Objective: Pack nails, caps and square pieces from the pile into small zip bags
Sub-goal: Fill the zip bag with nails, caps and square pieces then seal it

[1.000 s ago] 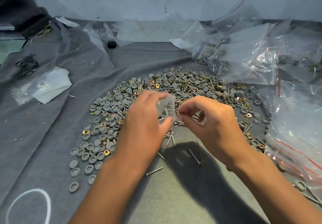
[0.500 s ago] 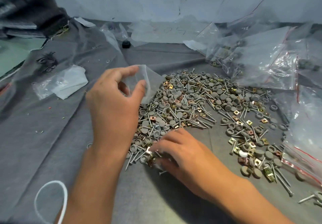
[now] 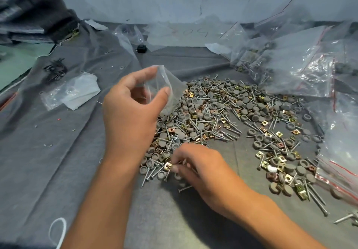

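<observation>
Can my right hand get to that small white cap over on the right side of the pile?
Probably yes: the small white cap lies uncovered, but the right hand already pinches a brass square piece.

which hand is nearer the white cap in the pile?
Right. The right hand picks at the pile's near edge, left of the white cap; the left hand holds a small bag farther left.

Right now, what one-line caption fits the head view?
Left hand holds a small clear bag above the pile while right hand pinches a brass square piece.
</observation>
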A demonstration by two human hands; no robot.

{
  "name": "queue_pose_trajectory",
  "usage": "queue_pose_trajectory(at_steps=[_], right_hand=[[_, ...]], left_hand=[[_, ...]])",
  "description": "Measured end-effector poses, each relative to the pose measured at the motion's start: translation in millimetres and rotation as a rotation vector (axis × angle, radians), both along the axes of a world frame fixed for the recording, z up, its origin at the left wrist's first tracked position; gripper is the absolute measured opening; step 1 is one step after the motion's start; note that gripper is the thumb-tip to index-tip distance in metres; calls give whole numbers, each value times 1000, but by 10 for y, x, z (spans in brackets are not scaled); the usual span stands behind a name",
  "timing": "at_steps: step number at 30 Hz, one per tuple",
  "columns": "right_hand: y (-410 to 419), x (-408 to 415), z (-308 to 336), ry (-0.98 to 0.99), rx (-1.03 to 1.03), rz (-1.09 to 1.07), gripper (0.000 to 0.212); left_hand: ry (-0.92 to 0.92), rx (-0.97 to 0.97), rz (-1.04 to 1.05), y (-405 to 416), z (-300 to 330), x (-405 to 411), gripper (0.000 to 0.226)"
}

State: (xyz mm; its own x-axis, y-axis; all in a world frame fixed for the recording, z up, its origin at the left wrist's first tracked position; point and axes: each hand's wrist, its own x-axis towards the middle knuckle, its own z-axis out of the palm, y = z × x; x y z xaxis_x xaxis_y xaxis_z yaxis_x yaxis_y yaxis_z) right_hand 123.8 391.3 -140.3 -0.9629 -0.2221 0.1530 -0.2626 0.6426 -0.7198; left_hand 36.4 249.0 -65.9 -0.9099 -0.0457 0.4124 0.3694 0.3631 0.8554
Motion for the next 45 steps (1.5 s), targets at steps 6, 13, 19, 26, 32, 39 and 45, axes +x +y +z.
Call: queue_pose_trajectory(at_steps=[6, 13, 19, 26, 32, 39, 45], right_hand=[[196, -163, 181, -257, -835, -126, 10], [279, -149, 335, -196, -899, -236, 16], [295, -97, 457, 300, -355, -314, 6], [267, -161, 372, 546, 113, -364, 16], [230, -159, 328, 548, 127, -345, 20], [344, -146, 293, 555, 303, -460, 9], [801, -107, 248, 306, 213, -454, 6]], left_hand=[[-373, 977, -161, -135, 109, -120, 41], [-102, 284, 49, -124, 93, -2, 32], [180, -504, -170, 141, -96, 137, 43], [197, -610, -297, 291, -216, 200, 52], [155, -607, -310, 339, -247, 222, 56], [161, -595, -276, 432, -381, 223, 62], [153, -634, -276, 463, -407, 238, 55]])
